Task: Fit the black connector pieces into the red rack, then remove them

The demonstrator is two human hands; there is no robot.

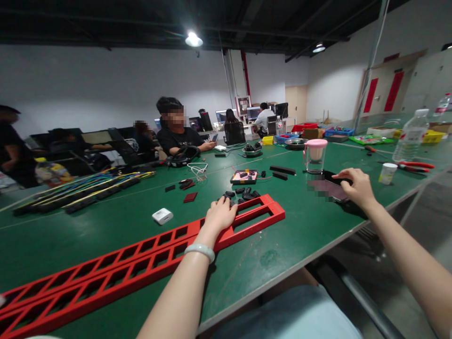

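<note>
My left hand [221, 214] rests on a long red metal frame [141, 256] with rectangular cut-outs, its fingers curled toward a pile of several small black parts [243, 193] at the frame's far edge. What the fingertips hold is hidden. A pale bracelet is on that wrist. My right hand [356, 186] lies over a flat dark device [328, 188] on the green table, fingers bent and touching it.
A clear jug with a pink lid [315, 155], a small tray of parts [244, 176], black bars [282, 169], a white box [162, 216], a paper cup [387, 173], a water bottle [409, 136], red pliers [416, 165] and bundled cables [81, 188] lie on the table [300, 235]. Several people sit across.
</note>
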